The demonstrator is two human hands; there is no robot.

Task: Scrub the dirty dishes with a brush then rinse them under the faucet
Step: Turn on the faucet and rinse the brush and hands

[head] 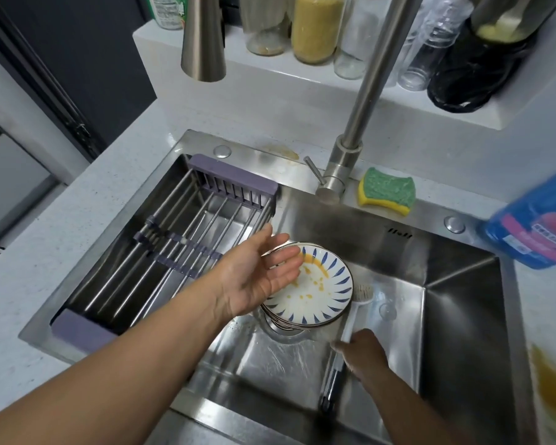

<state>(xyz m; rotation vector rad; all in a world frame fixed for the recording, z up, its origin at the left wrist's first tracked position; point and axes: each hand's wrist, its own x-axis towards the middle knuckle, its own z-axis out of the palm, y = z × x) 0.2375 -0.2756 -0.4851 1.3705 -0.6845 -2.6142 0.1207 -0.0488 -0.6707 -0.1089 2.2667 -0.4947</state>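
The sink [463, 284] is holding a stack of plates [318, 290] near its middle, and the top plate is carrying yellow smears on its blue-petal pattern. A drying rack [180, 245] is spanning the sink's left side. My left hand [260, 274] is hanging over the stack's left rim, fingers straight and spread. My right hand [363, 351] is gripping the brush [350, 319] mid-handle, fingers curled round it. Its long axis is running near to far, with the bristle head pointing away from me, just beside the plates' right edge.

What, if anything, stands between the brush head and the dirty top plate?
Nothing visible. The right hand grips the brush, whose head lies beside the right rim of the top plate. The left hand is open over its left edge only.
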